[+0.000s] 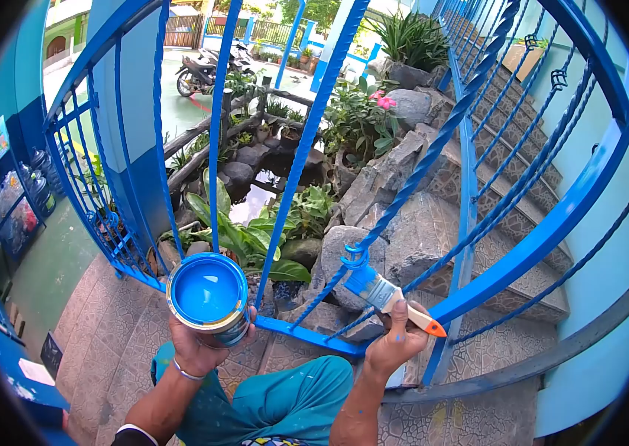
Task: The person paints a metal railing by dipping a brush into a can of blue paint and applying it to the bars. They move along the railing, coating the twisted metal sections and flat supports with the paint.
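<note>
My left hand [206,348] is wrapped round an open can of blue paint [208,291], held upright at the lower left of centre. At the lower right, my right hand [398,338] grips the pale wooden handle of a paintbrush [396,300] with an orange tip. Blue paint covers the bristles, which point up and left at a curled ornament [355,256] on a twisted bar of the blue railing [537,245]. Whether the bristles touch the bar is hard to tell. Blue specks mark my right hand.
Beyond the bars lie large rocks [396,238], leafy plants [244,238] and a small pond [255,197]. Stone-patterned stairs [526,271] rise on the right. A dark handrail [552,368] curves across the lower right. A motorcycle [210,72] stands far back.
</note>
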The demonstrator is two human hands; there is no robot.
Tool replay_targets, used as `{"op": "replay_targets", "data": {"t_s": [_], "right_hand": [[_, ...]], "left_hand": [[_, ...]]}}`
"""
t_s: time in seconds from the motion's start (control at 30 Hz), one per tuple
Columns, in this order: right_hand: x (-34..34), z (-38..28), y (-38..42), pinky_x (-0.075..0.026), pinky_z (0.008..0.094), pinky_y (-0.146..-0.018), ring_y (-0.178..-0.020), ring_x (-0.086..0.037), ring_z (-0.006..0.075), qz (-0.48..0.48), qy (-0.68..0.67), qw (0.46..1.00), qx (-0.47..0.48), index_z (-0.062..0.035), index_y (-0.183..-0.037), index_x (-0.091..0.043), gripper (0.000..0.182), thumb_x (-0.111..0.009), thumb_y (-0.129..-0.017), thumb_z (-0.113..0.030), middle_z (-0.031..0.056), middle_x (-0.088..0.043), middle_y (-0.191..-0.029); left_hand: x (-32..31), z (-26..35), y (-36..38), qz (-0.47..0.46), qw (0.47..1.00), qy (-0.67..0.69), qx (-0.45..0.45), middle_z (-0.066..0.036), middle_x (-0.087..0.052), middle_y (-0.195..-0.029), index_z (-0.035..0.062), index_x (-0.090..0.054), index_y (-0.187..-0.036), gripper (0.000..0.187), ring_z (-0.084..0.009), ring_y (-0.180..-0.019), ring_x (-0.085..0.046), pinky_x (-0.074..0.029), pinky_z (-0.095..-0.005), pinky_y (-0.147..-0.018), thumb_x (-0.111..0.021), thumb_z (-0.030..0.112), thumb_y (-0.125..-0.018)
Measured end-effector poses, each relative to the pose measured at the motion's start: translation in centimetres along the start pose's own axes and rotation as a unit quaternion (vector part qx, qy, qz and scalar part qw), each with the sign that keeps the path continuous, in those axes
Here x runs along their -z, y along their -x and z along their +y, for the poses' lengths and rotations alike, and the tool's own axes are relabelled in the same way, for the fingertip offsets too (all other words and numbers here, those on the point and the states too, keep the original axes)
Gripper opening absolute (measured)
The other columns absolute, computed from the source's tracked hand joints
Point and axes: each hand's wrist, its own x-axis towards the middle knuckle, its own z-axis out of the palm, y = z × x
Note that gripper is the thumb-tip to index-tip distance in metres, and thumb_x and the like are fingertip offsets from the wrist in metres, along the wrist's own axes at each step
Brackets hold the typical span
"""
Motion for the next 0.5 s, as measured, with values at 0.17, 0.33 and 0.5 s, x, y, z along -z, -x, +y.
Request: {"op": "replay_targets", "data": {"t_s": [0.17,0.33,0.5], "right_hand": [[-0.8,-0.2,0.1,-0.065,0.0311,-0.076,-0.094,-0.073,0.0185,-0.008,0.004,1.0,-0.03,0.0044,-0.126,-0.059,0.038,-0.08,-0.104,-0.018,0.0124,-0.069,-0.109],[0.7,-0.7,-0.5,-0.064,0.0316,-0.077,-0.095,-0.074,0.0198,0.018,0.032,0.999,0.03,0.0061,-0.124,-0.059,0.038,-0.081,-0.103,-0.016,0.0131,-0.069,-0.109],[-0.3,-0.6,-0.1,-0.064,0.0306,-0.079,-0.093,-0.071,0.018,0.03,0.03,0.992,0.121,0.0042,-0.115,-0.06,0.033,-0.082,-0.102,-0.017,0.0108,-0.066,-0.104]], "left_hand": [[-0.1,0.0,0.3,-0.002,1.0,0.015,0.003,-0.021,-0.06,-0.151,0.0112,-0.054,-0.158,0.091,-0.0454,-0.137,-0.054,-0.051,-0.0613,-0.109,-0.046,0.081,-0.101],[0.3,0.3,0.3,-0.013,1.0,-0.013,-0.008,-0.021,-0.059,-0.152,0.0111,-0.055,-0.157,0.092,-0.0449,-0.136,-0.054,-0.052,-0.061,-0.109,-0.047,0.082,-0.1],[0.2,0.2,0.2,-0.013,1.0,0.002,-0.002,-0.021,-0.059,-0.152,0.0112,-0.055,-0.158,0.093,-0.0447,-0.136,-0.054,-0.052,-0.0611,-0.109,-0.047,0.083,-0.099]]}}
